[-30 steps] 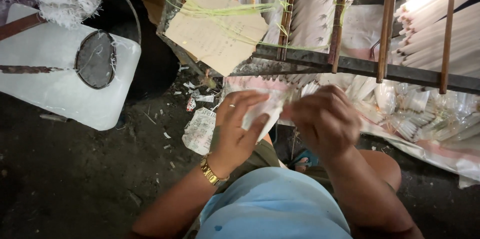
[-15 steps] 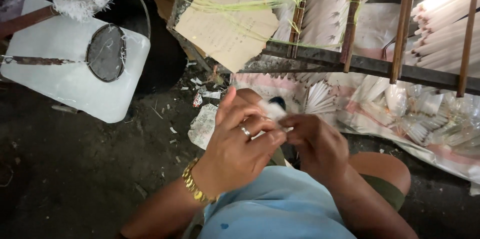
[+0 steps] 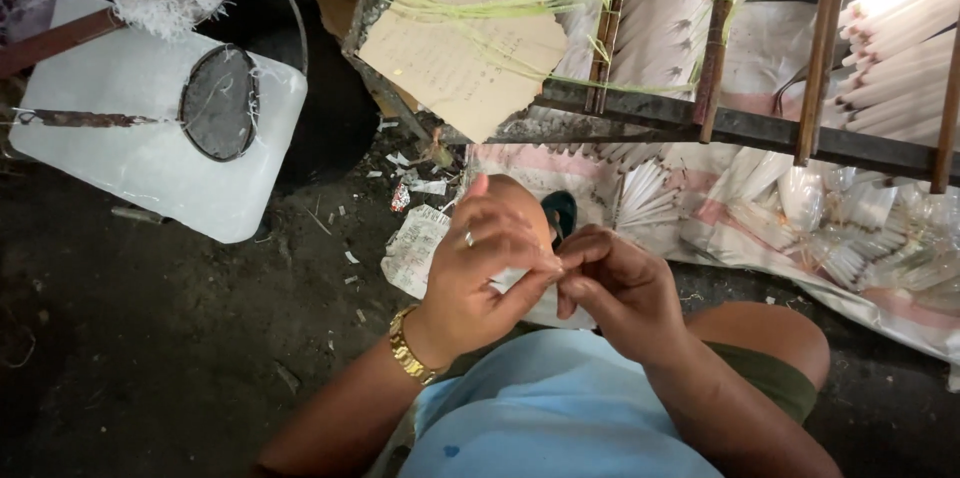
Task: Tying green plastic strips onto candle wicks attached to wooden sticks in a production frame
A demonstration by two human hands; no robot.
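I see my left hand (image 3: 480, 268) and right hand (image 3: 615, 283) meeting above my lap, the fingers (image 3: 520, 283) of both closed together on a small white paper piece (image 3: 505, 283), mostly hidden between them, with rolled white paper tubes (image 3: 640, 198) on the floor just beyond.

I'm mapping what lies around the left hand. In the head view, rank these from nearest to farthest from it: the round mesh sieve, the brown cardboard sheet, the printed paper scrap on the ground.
From the left hand:
1. Printed paper scrap, just beside it, on the ground to its left.
2. Brown cardboard sheet, above it, against the rack.
3. Round mesh sieve, far upper left, on the white block.
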